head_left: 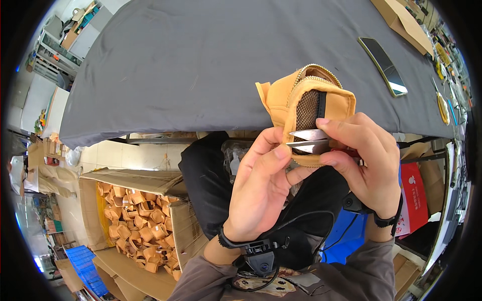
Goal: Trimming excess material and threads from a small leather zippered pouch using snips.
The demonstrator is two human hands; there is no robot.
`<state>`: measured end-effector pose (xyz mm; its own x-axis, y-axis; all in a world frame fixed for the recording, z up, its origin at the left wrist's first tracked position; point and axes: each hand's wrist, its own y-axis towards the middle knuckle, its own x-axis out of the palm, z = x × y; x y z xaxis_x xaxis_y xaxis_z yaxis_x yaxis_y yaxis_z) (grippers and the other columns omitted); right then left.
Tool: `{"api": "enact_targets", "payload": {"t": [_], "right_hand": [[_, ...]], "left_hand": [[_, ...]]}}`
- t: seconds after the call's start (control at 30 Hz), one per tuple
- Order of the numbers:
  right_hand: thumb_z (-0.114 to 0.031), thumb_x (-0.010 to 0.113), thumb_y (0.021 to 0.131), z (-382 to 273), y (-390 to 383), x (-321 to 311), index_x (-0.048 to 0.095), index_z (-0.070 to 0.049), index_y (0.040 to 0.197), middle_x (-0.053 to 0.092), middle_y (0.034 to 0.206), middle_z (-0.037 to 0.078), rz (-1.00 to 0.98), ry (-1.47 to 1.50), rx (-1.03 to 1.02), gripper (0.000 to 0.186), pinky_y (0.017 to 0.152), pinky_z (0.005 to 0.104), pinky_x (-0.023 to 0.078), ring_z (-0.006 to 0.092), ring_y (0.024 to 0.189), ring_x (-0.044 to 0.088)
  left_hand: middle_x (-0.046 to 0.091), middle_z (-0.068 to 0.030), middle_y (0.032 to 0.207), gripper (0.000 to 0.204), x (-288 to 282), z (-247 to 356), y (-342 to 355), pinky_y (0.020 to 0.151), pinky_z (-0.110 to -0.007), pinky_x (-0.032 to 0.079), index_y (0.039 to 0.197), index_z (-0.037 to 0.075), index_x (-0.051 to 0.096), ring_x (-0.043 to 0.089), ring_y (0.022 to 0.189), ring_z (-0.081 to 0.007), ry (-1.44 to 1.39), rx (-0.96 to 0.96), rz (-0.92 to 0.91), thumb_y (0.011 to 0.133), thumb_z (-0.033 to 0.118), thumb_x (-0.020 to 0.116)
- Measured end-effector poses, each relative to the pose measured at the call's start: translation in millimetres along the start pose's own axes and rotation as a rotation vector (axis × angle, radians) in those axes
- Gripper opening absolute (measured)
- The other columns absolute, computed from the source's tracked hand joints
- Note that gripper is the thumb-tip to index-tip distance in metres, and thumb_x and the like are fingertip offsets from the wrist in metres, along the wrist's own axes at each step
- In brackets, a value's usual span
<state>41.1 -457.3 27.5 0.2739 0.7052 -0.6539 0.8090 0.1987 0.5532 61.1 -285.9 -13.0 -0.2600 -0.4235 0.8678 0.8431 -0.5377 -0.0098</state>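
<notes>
A small tan pouch (342, 105) with a brass zipper and a dark mesh panel is held up over the table's near edge. My left hand (259, 185) is closed on the pouch's lower left rim, thumb and fingertips at its edge. Thread snips (314, 145) sit in my right hand (370, 158), their two pointed blades apart and directed left across the mesh. The blade tips come close to my left thumb. My right fingers also touch the pouch's lower right side, and they hide the handle of the snips.
Dark grey cloth (191, 60) covers the table. A phone (383, 65) lies at the right, with a cardboard box (404, 25) beyond it. Scissors (442, 106) rest by the right edge. On the floor at left, an open carton (135, 174) holds many tan pieces.
</notes>
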Motion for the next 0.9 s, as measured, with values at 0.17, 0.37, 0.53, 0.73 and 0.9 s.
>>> {"api": "enact_targets", "payload": {"t": [0.17, 0.37, 0.53, 0.73, 0.9], "right_hand": [[-0.011, 0.075, 0.072, -3.0, 0.4, -0.1, 0.064, 0.001, 0.104, 0.059, 0.075, 0.009, -0.052, -0.093, -0.05, 0.036, 0.055, 0.0289, 0.045, 0.0204, 0.063, 0.059], [-0.008, 0.075, 0.072, -14.3, -0.4, -3.5, 0.065, 0.001, 0.102, 0.06, 0.077, 0.009, -0.073, -0.083, 0.08, 0.033, 0.056, 0.0282, 0.046, 0.0197, 0.064, 0.059], [-0.004, 0.074, 0.073, -16.3, -1.2, 0.2, 0.066, 0.002, 0.101, 0.06, 0.079, 0.01, -0.065, -0.036, 0.153, 0.029, 0.059, 0.0266, 0.048, 0.0182, 0.066, 0.061], [-0.004, 0.074, 0.074, -19.2, -3.6, 0.0, 0.066, 0.002, 0.099, 0.059, 0.077, 0.009, -0.05, -0.041, 0.17, 0.027, 0.056, 0.0257, 0.045, 0.0169, 0.065, 0.06], [-0.003, 0.073, 0.074, -17.3, -4.6, 1.8, 0.067, 0.002, 0.098, 0.057, 0.074, 0.008, -0.048, -0.096, 0.142, 0.025, 0.054, 0.0269, 0.044, 0.0177, 0.062, 0.057]], "left_hand": [[0.056, -0.0124, 0.119, 0.023, -2.0, -0.5, -3.0, 0.098, -0.038, 0.048, 0.117, 0.002, 0.046, 0.058, 0.111, -0.0201, -0.021, 0.009, -0.02, 0.097, 0.014, 0.046], [0.057, -0.0124, 0.119, 0.025, 0.3, 1.1, -5.4, 0.097, -0.038, 0.05, 0.119, 0.002, 0.046, 0.058, 0.111, -0.0195, -0.053, -0.032, -0.009, 0.097, 0.016, 0.045], [0.057, -0.0126, 0.117, 0.026, 0.5, 0.3, -5.8, 0.096, -0.038, 0.051, 0.118, 0.002, 0.045, 0.06, 0.109, -0.0198, -0.041, -0.026, 0.033, 0.097, 0.016, 0.046], [0.057, -0.0125, 0.116, 0.025, -0.1, -0.4, -7.2, 0.095, -0.037, 0.052, 0.117, 0.002, 0.045, 0.06, 0.108, -0.0197, -0.043, -0.032, 0.033, 0.097, 0.017, 0.046], [0.057, -0.0118, 0.116, 0.024, -0.7, -0.5, -5.5, 0.095, -0.036, 0.052, 0.117, 0.002, 0.045, 0.06, 0.108, -0.0193, -0.041, -0.043, 0.042, 0.097, 0.017, 0.046]]}}
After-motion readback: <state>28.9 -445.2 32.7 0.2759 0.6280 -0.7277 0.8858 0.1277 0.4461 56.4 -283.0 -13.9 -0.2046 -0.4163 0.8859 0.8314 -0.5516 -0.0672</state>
